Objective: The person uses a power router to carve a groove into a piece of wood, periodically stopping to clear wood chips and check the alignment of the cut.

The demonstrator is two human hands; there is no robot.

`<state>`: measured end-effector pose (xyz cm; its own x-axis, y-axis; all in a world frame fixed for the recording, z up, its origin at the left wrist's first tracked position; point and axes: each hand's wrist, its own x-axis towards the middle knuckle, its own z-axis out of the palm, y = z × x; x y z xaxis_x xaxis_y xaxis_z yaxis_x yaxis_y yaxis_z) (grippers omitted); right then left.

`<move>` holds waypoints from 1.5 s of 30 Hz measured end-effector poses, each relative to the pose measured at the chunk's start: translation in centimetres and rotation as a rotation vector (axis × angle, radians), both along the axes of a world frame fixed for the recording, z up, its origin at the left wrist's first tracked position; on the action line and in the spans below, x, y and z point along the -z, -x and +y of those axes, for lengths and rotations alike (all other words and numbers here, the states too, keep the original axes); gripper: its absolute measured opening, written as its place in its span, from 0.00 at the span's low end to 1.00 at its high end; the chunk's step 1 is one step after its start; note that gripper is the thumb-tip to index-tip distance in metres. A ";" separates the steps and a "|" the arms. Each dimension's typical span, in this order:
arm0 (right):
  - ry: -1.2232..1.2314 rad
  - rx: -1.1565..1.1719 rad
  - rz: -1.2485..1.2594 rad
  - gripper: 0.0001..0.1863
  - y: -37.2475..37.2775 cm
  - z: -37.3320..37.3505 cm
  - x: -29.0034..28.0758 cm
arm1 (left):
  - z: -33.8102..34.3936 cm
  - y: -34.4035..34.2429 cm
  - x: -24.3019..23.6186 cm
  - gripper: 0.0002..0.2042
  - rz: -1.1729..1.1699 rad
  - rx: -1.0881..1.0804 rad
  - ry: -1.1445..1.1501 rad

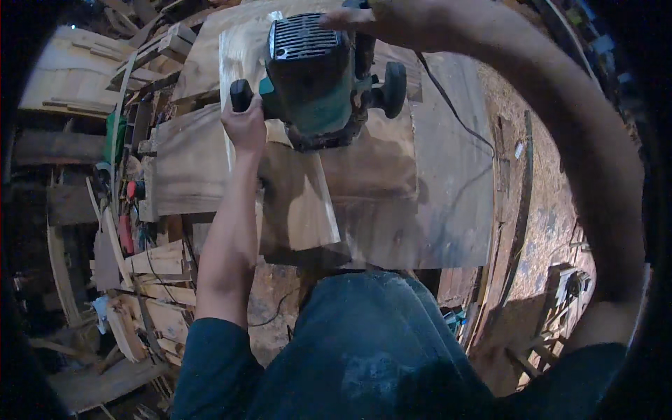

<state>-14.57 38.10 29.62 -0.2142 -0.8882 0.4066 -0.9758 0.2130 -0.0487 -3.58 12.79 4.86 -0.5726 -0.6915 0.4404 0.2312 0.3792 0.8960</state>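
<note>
A teal and black wood router (318, 98) stands on boards in front of me, its slotted black cap (304, 38) toward the top of the view. My left hand (245, 128) is closed round its left black handle. From the right, my right hand (402, 24) holds the router beside its cap, with one digit laid over the cap's edge. Its other fingers are largely hidden near the upper edge. The router's right black knob (394, 89) has no hand on it. A light wood board (297, 210) lies beneath the router, and the router's bit is out of sight.
A wide plywood sheet (455, 203) lies under the work. A black cable (451, 105) runs off to the right across it. Scrap wood (157, 269) and a red-handled tool (126, 234) lie at the left. Sawdust covers the floor (542, 231) at the right.
</note>
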 end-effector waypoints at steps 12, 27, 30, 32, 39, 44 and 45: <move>-0.502 0.458 0.144 0.37 -3.0 -1.8 -3.5 | 1.0 1.0 -1.9 0.07 -0.095 -0.097 -0.004; -0.708 0.821 -0.012 0.33 -5.8 -5.0 -5.6 | 0.0 0.7 -0.6 0.07 -0.050 -0.061 0.006; -0.643 0.798 -0.069 0.32 -4.8 -4.6 -5.0 | 0.2 0.5 -0.9 0.06 -0.111 -0.089 0.022; -0.595 0.785 -0.103 0.31 -4.3 -4.0 -4.5 | 0.4 0.7 -1.4 0.06 -0.136 -0.081 -0.007; -0.173 0.310 0.130 0.26 -3.7 -1.0 -1.3 | -0.5 0.9 -0.5 0.05 0.029 -0.010 -0.063; -0.309 0.441 0.200 0.28 -2.5 -1.7 -1.4 | -0.1 0.7 -0.7 0.06 -0.013 -0.002 0.001; -0.283 0.458 0.238 0.29 -3.5 -1.5 -1.6 | -0.5 0.7 -0.7 0.06 -0.009 -0.005 0.004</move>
